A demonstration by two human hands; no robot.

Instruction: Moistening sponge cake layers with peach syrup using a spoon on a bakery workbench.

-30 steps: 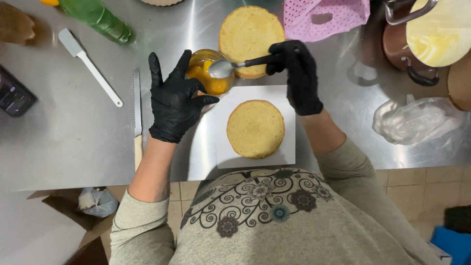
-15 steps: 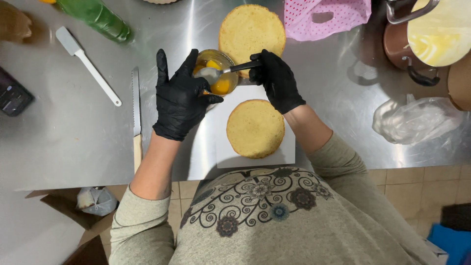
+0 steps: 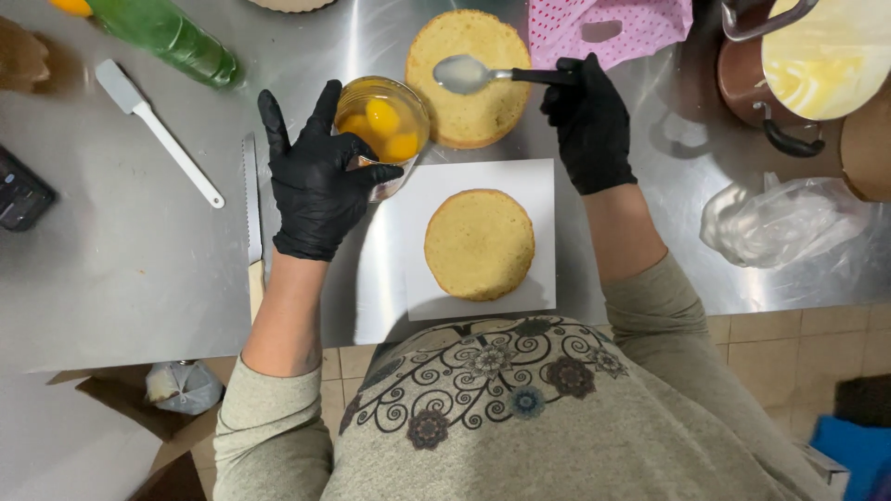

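- At table centre, the left hand wraps closed around the jar of yellow peach halves in syrup and holds it tilted, off the steel table.
- Right hand is closed on the dark handle of the spoon; the bowl is level and appears to carry clear syrup.
- Spoon bowl sits at 1 o'clock from the jar, above the far sponge.
- Near sponge lies on the white board, at 5 o'clock from the jar and apart from both hands.
- Keep the spoon bowl level until it is over the chosen sponge; a tilt drips syrup onto the table.
- Judgement: spread the syrup in small doses from centre to edge, since a single pour is likely to soak one spot.
- Hold the jar close to the sponge to shorten each spoon trip.
- Keep the jar tilt shallow; the fruit sits near the rim and may slide out.
- Knife lies at 9 o'clock from the left hand, just beside the wrist; keep the forearm off the blade.
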